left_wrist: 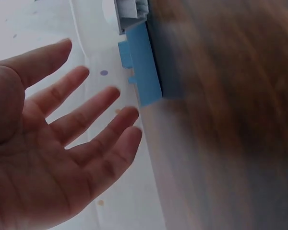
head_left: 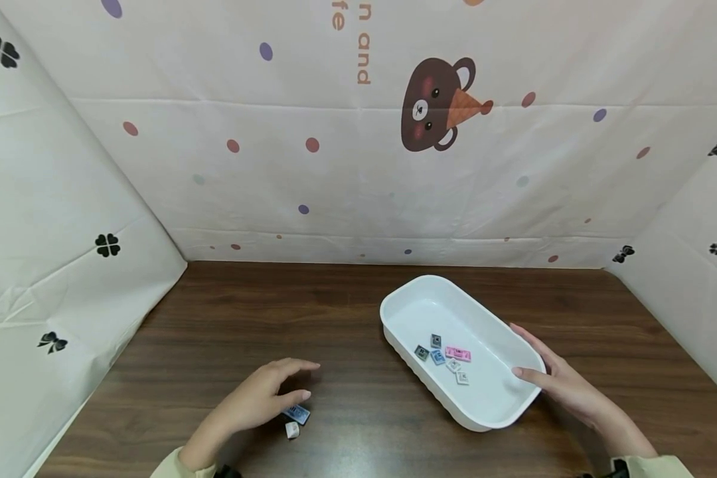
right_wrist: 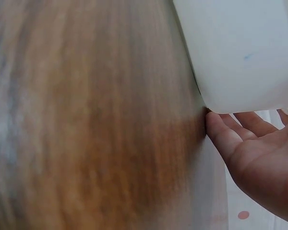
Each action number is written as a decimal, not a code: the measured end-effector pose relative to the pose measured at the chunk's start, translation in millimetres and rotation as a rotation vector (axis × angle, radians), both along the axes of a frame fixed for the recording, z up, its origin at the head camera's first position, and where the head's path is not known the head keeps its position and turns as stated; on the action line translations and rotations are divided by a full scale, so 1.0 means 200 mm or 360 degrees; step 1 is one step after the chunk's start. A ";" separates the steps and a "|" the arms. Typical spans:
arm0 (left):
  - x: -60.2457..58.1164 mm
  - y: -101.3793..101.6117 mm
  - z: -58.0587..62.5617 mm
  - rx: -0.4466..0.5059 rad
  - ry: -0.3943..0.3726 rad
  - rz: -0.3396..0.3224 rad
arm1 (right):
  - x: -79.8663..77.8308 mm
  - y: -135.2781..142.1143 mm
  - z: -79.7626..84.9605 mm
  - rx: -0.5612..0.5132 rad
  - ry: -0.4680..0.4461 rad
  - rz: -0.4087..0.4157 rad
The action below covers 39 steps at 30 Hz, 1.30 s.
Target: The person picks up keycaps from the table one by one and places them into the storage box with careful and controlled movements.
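My left hand (head_left: 261, 395) hovers over the table at the lower left, fingers apart and nothing in them. Beneath its thumb lies a flat blue block (head_left: 297, 414), partly hidden in the head view; the left wrist view shows this blue block (left_wrist: 143, 64) clear of the fingertips. A small white cube-like piece (head_left: 292, 430) sits beside it. On the right, my right hand (head_left: 564, 385) grips the near right end of a white plastic tray (head_left: 490, 425), thumb over the rim and fingers along the outside. Under the tray (right_wrist: 245, 62), fingertips show in the right wrist view.
Inside the tray lie several small pieces: a pink bar (head_left: 457, 354), a blue one (head_left: 438, 357), a dark green one (head_left: 421, 352), a grey one (head_left: 435, 340) and white ones (head_left: 462, 378). A printed white cloth (head_left: 346, 179) hangs behind the brown wooden table (head_left: 263, 312) and along its sides.
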<state>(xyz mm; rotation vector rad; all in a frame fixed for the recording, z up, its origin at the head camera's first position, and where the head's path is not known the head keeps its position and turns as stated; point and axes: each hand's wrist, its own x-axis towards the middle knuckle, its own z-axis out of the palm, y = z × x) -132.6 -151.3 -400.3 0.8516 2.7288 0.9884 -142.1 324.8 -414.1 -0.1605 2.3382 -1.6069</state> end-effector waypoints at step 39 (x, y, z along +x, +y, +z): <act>-0.07 -0.04 -0.02 -0.0092 -0.0375 -0.0229 | 0.00 0.00 0.00 0.0001 -0.0045 -0.0019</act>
